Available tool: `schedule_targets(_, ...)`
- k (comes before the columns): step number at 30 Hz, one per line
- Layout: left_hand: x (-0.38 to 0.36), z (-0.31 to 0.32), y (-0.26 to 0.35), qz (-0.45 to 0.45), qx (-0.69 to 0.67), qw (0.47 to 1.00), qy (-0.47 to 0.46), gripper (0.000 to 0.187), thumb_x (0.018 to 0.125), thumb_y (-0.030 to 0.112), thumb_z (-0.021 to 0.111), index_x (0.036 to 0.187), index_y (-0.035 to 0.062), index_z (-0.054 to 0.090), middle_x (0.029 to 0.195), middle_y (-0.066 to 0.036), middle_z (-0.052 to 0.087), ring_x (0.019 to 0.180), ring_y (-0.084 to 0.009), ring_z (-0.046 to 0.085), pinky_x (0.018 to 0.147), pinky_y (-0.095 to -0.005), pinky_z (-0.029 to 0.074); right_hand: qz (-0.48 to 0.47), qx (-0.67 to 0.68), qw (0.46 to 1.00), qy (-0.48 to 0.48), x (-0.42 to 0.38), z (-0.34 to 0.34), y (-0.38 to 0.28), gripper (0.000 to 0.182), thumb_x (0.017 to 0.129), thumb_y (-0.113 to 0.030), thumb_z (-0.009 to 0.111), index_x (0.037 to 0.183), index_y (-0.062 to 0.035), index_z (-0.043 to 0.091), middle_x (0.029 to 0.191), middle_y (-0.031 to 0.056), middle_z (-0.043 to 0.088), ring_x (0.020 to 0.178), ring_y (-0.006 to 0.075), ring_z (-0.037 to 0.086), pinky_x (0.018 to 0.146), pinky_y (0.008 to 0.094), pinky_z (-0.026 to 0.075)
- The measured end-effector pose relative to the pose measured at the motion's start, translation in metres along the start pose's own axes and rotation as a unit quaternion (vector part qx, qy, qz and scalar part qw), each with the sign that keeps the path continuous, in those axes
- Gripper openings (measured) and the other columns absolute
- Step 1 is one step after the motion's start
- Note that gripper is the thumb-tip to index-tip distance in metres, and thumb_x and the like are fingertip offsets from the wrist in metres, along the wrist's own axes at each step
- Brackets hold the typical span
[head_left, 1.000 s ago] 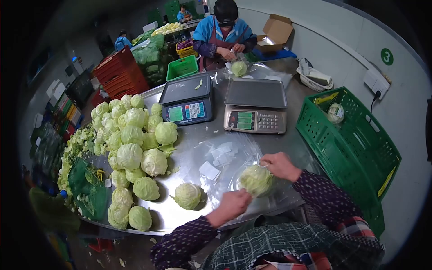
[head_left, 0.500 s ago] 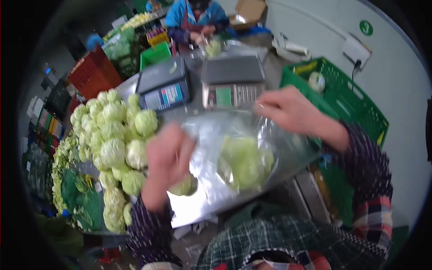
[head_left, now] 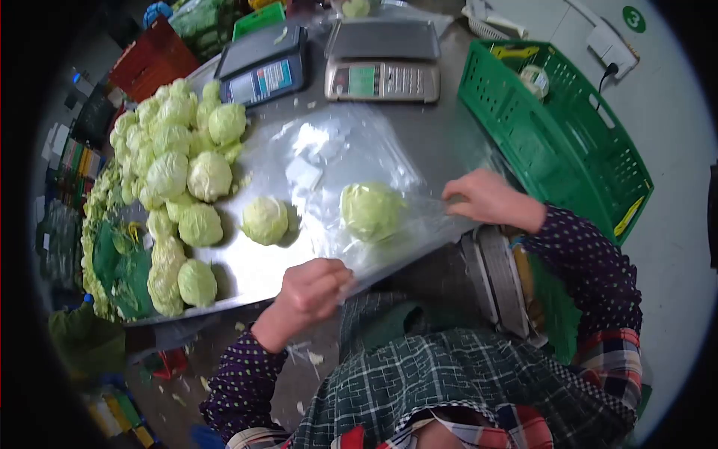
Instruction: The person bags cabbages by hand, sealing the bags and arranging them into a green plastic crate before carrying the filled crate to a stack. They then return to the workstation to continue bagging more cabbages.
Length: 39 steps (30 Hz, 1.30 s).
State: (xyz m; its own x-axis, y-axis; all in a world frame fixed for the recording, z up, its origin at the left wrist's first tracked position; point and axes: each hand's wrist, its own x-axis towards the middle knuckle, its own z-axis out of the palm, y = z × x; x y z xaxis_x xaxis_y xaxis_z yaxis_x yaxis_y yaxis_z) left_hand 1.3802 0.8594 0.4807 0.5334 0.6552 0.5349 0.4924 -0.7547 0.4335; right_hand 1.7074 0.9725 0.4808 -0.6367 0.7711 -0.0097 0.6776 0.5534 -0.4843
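The left hand (head_left: 310, 288) is closed on the near edge of a clear bag (head_left: 374, 187) at the table's (head_left: 254, 269) rim; the right hand (head_left: 486, 198) pinches the bag's far right edge, fingers curled shut on the film. The bag lies stretched between them, with one cabbage (head_left: 372, 211) inside it, resting on the table about midway between the hands.

Going left to right: a green net (head_left: 127, 273) sits at the table's left edge, then a heap of loose cabbages (head_left: 176, 161), then a single cabbage (head_left: 265, 220) standing alone just left of the bag. Past the bag, two scales (head_left: 381, 60) sit side by side at the far edge, their trays bare. On the far right is a green crate (head_left: 561, 135), which holds one wrapped cabbage (head_left: 533, 80) in its far corner.

As a judgement: one head appears packed and crated, and one is bagged but not yet closed; whether it is weighed cannot be told. The heap and the lone head look untouched, so most of the work is left. Whether the bag's mouth is open cannot be told from this view.
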Motion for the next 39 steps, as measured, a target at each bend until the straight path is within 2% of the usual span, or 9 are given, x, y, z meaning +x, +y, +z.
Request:
schedule_targets(3, -0.016, 0.021, 0.031, 0.055, 0.019, 0.998, 0.024, 0.017, 0.066, 0.002, 0.074, 0.076, 0.0038, 0.06, 0.076, -0.007, 0.06, 0.064, -0.0199, 0.062, 0.052, -0.0297, 0.051, -0.018, -0.124, 0.992, 0.007, -0.03, -0.02, -0.04, 0.025, 0.074, -0.02, 0.071, 0.094, -0.0037, 0.066, 0.08, 0.0124, 0.063, 0.076, 0.0293, 0.063, 0.065, 0.0361, 0.049)
schedule_targets(11, -0.006, 0.022, 0.037, 0.056, 0.108, 0.992, 0.029, 0.027, 0.053, 0.008, 0.078, 0.07, 0.0058, 0.058, 0.071, -0.004, 0.055, 0.058, -0.0174, 0.056, 0.048, -0.0288, 0.046, -0.241, 0.197, 0.947, -0.081, -0.006, 0.055, -0.117, 0.024, 0.073, -0.019, 0.072, 0.087, -0.0028, 0.063, 0.079, 0.0092, 0.058, 0.073, 0.0292, 0.059, 0.06, 0.0377, 0.046)
schedule_targets(18, 0.013, 0.009, 0.033, -0.01, 0.106, 0.99, -0.087, 0.03, 0.054, 0.014, 0.078, 0.062, 0.009, 0.05, 0.064, -0.004, 0.049, 0.051, -0.021, 0.054, 0.042, -0.0329, 0.042, -0.258, 0.044, 0.955, 0.142, -0.026, 0.057, -0.127, 0.02, 0.074, -0.017, 0.067, 0.067, -0.0048, 0.052, 0.074, 0.0087, 0.058, 0.065, 0.0284, 0.059, 0.053, 0.0376, 0.044)
schedule_targets(23, 0.011, -0.003, 0.023, 0.006, 0.098, 0.994, -0.041, 0.028, 0.053, 0.014, 0.082, 0.068, 0.007, 0.06, 0.068, -0.006, 0.057, 0.056, -0.023, 0.058, 0.047, -0.0317, 0.046, -0.09, 0.408, 0.906, 0.072, -0.104, -0.052, -0.095, 0.022, 0.082, -0.021, 0.066, 0.092, -0.0024, 0.062, 0.083, 0.0125, 0.063, 0.072, 0.021, 0.062, 0.062, 0.0337, 0.047)
schedule_targets(26, -0.025, -0.015, 0.016, 0.039, 0.136, 0.988, 0.057, 0.054, 0.057, 0.035, 0.088, 0.093, 0.0036, 0.063, 0.089, -0.013, 0.062, 0.077, -0.0243, 0.063, 0.061, -0.0324, 0.053, 0.338, 0.085, 0.934, -0.084, -0.204, -0.013, 0.056, 0.042, 0.078, -0.021, 0.07, 0.111, 0.0012, 0.058, 0.099, 0.0189, 0.062, 0.081, 0.0214, 0.061, 0.072, 0.0341, 0.049)
schedule_targets(28, -0.038, -0.02, 0.012, -0.03, 0.158, 0.98, 0.118, 0.076, 0.057, 0.035, 0.088, 0.116, 0.0023, 0.053, 0.11, -0.017, 0.057, 0.094, -0.025, 0.061, 0.075, -0.0364, 0.053, 0.373, -0.006, 0.876, -0.306, -0.242, 0.071, 0.099, 0.05, 0.076, -0.02, 0.072, 0.117, 0.0022, 0.056, 0.1, 0.0183, 0.062, 0.081, 0.0212, 0.06, 0.073, 0.0339, 0.05)
schedule_targets(34, 0.001, 0.036, -0.04, -0.261, -0.114, 0.958, 0.002, 0.123, 0.051, 0.04, 0.089, 0.143, -0.0029, 0.021, 0.146, -0.023, 0.029, 0.134, -0.0359, 0.032, 0.107, -0.043, 0.032, 0.228, 0.248, 0.935, 0.111, -0.091, 0.096, 0.045, 0.05, 0.071, -0.016, 0.075, 0.114, -0.0017, 0.054, 0.08, 0.0086, 0.063, 0.073, 0.0218, 0.061, 0.069, 0.0332, 0.05)
schedule_targets(36, 0.022, 0.046, -0.043, -0.208, -0.055, 0.975, -0.051, 0.113, 0.056, 0.04, 0.087, 0.142, -0.001, 0.027, 0.144, -0.023, 0.033, 0.132, -0.0359, 0.036, 0.106, -0.0414, 0.033, 0.05, 0.251, 0.946, 0.2, -0.023, 0.087, 0.016, 0.052, 0.074, -0.007, 0.07, 0.122, -0.0005, 0.051, 0.089, 0.0081, 0.064, 0.08, 0.0191, 0.062, 0.077, 0.0294, 0.049)
schedule_targets(39, 0.001, 0.067, -0.053, -0.213, -0.128, 0.966, 0.071, 0.043, 0.088, 0.024, 0.063, 0.121, -0.0022, 0.055, 0.11, -0.021, 0.062, 0.097, -0.0297, 0.062, 0.088, -0.0357, 0.048, -0.095, 0.294, 0.94, 0.147, 0.014, 0.098, 0.008, 0.038, 0.08, -0.005, 0.065, 0.116, 0.0027, 0.055, 0.091, 0.0114, 0.065, 0.082, 0.0209, 0.064, 0.083, 0.0309, 0.049)
